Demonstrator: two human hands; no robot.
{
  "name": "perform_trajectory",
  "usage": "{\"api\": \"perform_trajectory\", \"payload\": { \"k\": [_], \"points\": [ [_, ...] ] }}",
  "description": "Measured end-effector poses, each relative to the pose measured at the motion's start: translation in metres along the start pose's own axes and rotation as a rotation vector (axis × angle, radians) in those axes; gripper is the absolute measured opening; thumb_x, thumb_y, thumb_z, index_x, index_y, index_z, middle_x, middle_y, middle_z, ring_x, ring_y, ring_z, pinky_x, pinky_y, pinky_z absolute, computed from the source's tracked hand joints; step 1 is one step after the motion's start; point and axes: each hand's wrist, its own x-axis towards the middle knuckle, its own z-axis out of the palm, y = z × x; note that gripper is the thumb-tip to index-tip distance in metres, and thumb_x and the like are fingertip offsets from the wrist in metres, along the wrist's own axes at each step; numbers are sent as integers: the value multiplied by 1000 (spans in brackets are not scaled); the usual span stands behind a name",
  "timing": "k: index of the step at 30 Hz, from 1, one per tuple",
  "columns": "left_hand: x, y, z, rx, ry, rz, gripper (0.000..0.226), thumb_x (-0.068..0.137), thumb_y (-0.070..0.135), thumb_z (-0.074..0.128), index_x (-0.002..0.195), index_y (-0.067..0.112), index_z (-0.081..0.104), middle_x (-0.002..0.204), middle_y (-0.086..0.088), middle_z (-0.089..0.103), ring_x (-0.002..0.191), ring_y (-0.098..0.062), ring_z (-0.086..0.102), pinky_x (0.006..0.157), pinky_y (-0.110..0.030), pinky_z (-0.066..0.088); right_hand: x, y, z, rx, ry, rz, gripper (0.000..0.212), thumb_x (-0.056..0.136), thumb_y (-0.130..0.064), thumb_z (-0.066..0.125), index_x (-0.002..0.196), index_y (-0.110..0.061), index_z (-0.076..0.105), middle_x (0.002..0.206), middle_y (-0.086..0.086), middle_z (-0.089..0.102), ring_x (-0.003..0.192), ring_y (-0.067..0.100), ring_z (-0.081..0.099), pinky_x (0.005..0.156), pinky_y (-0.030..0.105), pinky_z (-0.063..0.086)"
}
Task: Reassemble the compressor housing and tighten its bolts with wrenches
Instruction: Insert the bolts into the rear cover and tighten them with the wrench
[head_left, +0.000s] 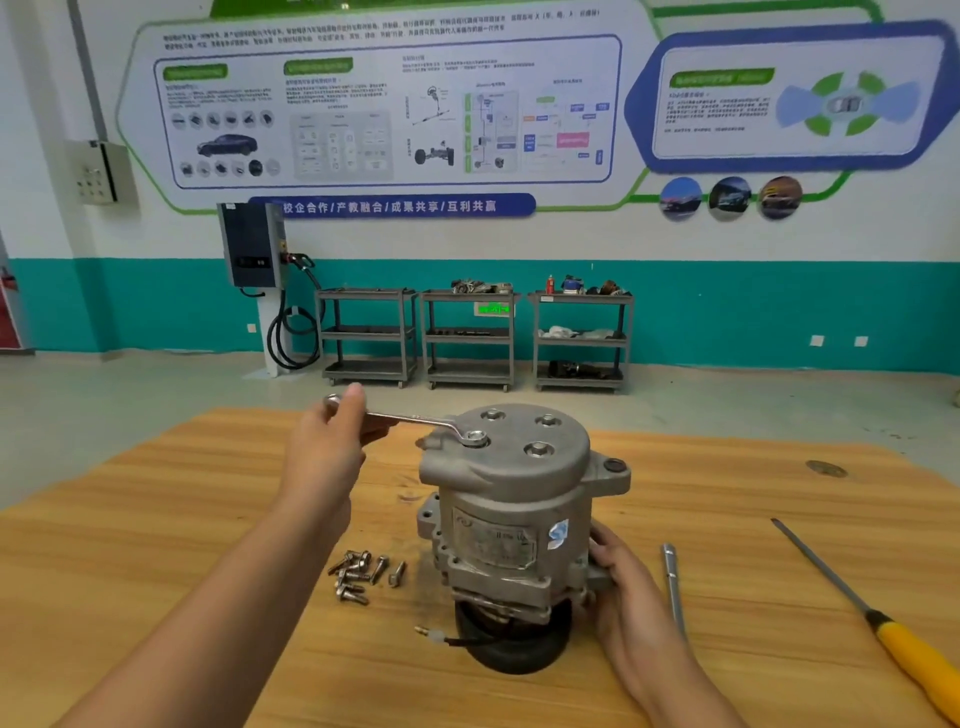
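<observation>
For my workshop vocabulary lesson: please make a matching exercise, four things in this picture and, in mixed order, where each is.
1. wrench
2. loose bolts
3. yellow-handled screwdriver
4. right hand

A. piled on the table, left of the compressor
B. holding the compressor's lower side
C. on the compressor's top, held by the left hand
D. near the table's right edge

Pairs: 1-C, 2-A, 3-D, 4-B

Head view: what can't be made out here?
All in the head view:
1. the bolt under the wrench: the ring end covers it, so its seating is unknown.
2. the right hand: fingers hidden behind the compressor.
3. the label: too blurred to read.
4. the screwdriver: handle end cut off at the bottom right corner.
</observation>
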Motion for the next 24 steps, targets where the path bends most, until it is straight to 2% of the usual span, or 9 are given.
{"api": "perform_trajectory", "payload": {
  "k": [3, 7, 11, 13, 15, 18, 21, 22, 24],
  "points": [
    [23, 20, 26, 138, -148, -148, 19, 99, 28, 49, 95, 13, 59, 78, 5, 73, 82, -11, 62, 83, -40, 39, 2, 0, -1, 15, 13, -8, 34, 96, -12, 35, 113, -21, 63, 91, 8, 74, 69, 15, 69, 64, 35, 42],
    [35, 48, 70, 553, -322, -193, 21, 100, 27, 47, 95, 10, 58, 55, 9, 67, 67, -10, 58, 84, -39, 35, 4, 1, -3, 63, 16, 5, 35, 97, -12, 33, 112, -20, 64, 91, 7, 75, 69, 14, 70, 67, 36, 42],
    [32, 53, 108, 790, -447, -103, 22, 103, 20, 39, 104, 8, 58, 73, 4, 65, 62, -11, 53, 69, -30, 43, 8, 4, -7, 50, -5, 15, 36, 95, -12, 35, 110, -24, 66, 95, 8, 74, 75, 15, 70, 72, 38, 44],
    [24, 56, 127, 951, -484, 7, 30, 102, 13, 38, 124, 0, 54, 105, -8, 66, 85, -18, 60, 67, -26, 48, 8, 4, -7, 43, -19, 12, 36, 95, -13, 36, 111, -25, 67, 98, 8, 74, 79, 16, 69, 73, 38, 45],
    [9, 56, 141, 1266, -529, 265, 36, 102, 11, 34, 133, 0, 48, 125, -15, 56, 109, -27, 56, 82, -29, 45, 9, 5, -8, 58, -22, 0, 36, 93, -12, 37, 113, -23, 66, 98, 8, 74, 76, 15, 69, 69, 35, 44],
    [-17, 56, 150, 1257, -672, 461, 35, 103, 20, 36, 130, 3, 51, 124, -13, 59, 106, -25, 58, 80, -29, 43, 8, 4, -6, 59, -26, -12, 38, 92, -11, 35, 115, -18, 64, 89, 6, 73, 65, 10, 66, 57, 27, 44],
    [-58, 54, 147, 1175, -959, 640, 30, 102, 23, 41, 129, 13, 52, 118, -6, 63, 89, -16, 58, 69, -25, 41, 7, 4, -8, 51, -59, -13, 37, 94, -16, 36, 110, -20, 70, 93, 7, 73, 69, 12, 66, 61, 30, 43],
    [-72, 51, 141, 1164, -1023, 726, 26, 101, 24, 44, 124, 16, 54, 114, -4, 64, 91, -17, 57, 72, -28, 40, 6, 4, -9, 50, -63, -14, 38, 96, -20, 37, 103, -22, 73, 94, 6, 73, 72, 13, 67, 64, 31, 43],
    [-92, 39, 120, 1108, -978, 976, 17, 99, 31, 48, 110, 21, 56, 101, 4, 64, 93, -18, 56, 85, -35, 34, 7, 4, -10, 26, -64, -47, 37, 96, -27, 39, 94, -28, 76, 91, 4, 73, 79, 16, 67, 67, 32, 47]
  ]
}}
